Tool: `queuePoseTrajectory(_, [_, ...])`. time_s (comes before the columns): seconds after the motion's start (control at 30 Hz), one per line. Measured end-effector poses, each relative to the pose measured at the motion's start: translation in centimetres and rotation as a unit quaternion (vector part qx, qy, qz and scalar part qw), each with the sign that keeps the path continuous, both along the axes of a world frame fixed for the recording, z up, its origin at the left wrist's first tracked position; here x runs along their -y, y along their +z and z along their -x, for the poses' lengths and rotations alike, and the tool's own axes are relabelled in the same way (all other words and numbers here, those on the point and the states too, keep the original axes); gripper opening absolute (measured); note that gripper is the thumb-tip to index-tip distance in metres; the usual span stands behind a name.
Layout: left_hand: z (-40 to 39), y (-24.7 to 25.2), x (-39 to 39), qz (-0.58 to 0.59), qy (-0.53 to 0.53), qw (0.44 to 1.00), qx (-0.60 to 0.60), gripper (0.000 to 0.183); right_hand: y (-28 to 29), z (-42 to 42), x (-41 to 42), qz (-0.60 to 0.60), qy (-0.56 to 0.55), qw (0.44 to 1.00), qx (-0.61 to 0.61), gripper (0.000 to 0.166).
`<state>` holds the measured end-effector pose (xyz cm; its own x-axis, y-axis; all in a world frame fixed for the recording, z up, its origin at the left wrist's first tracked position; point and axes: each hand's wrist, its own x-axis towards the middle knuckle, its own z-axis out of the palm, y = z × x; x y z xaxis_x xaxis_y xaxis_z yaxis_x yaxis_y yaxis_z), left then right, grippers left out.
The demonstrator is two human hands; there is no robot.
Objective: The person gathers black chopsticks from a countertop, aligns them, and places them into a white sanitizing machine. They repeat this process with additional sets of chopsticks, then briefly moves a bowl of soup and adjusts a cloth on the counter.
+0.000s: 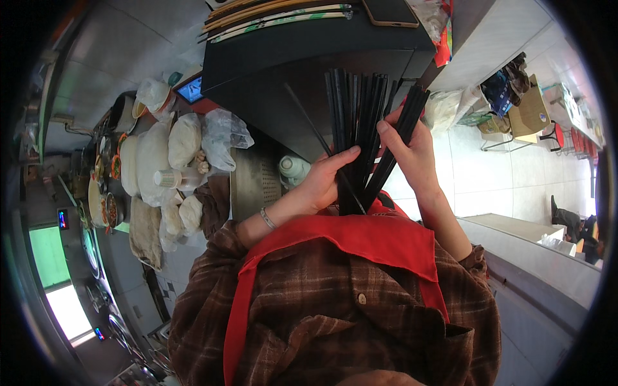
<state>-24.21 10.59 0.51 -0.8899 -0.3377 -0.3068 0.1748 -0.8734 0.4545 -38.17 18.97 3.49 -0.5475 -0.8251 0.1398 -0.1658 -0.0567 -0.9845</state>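
Observation:
My left hand (326, 181) is closed around a thick bundle of black chopsticks (355, 116), held upright in front of the red apron (338, 236). One thin stick (309, 118) slants across the bundle at the thumb, its upper end pointing left. My right hand (410, 144) grips a smaller bunch of black chopsticks (410, 113) at the right side, tilted with its top to the right. The lower ends of the two bunches come close together near the apron; whether they touch there I cannot tell.
A black cabinet (309, 62) stands ahead, with wooden and paper-wrapped chopsticks (280, 21) and a phone (391, 12) on top. To the left are plastic bags (224, 135), paper cups (169, 178) and food bowls (112, 210). A light counter (512, 227) lies to the right, beyond it a seated person (574, 222).

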Motion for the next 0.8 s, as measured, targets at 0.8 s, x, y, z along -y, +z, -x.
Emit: queuePoseTrajectory(0.8, [0.5, -0.9, -0.8, 0.328, -0.072, 0.937, 0.093, 0.045, 3.9, -2.8, 3.3, -0.099, 0.151, 0.960, -0.213, 0.034])
